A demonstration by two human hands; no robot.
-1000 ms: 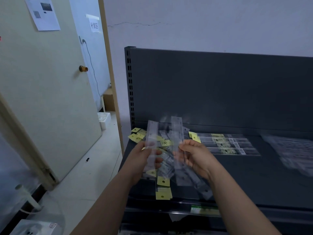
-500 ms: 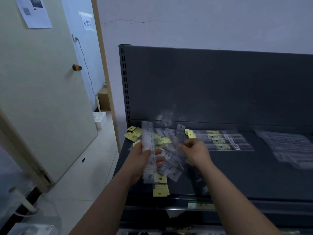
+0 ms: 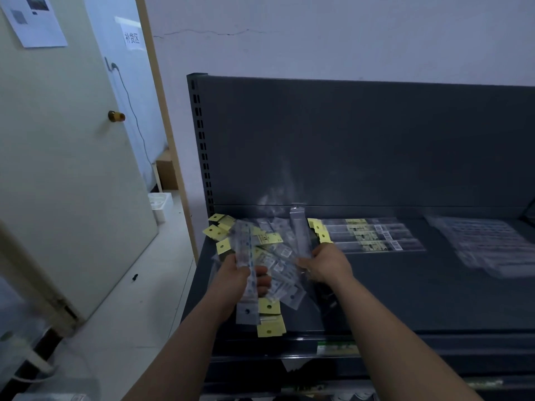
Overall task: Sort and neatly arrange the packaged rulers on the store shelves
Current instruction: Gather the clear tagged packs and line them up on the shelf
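Dark grey shelf (image 3: pixel 405 299) against a cracked white wall (image 3: pixel 347 39) holds packaged rulers (image 3: pixel 373 235).

Wall (image 3: pixel 318 30): white, hairline crack.
Door (image 3: pixel 58 146): cream, paper notice (image 3: pixel 34 20) taped on.
Floor (image 3: pixel 139 314): pale.
Shelving (image 3: pixel 347 140): dark grey metal.

Shelf (image 3: pixel 405 299) is looking dark grey, ruler packs (image 3: pixel 282 253) are showing clear plastic with pale yellow header cards (image 3: pixel 269 306), left door's (image 3: pixel 72 169) looking cream.

Single head view, looking forward and down, close over dark shelf (image 3: pixel 405 299); door (image 3: pixel 72 169) at left.
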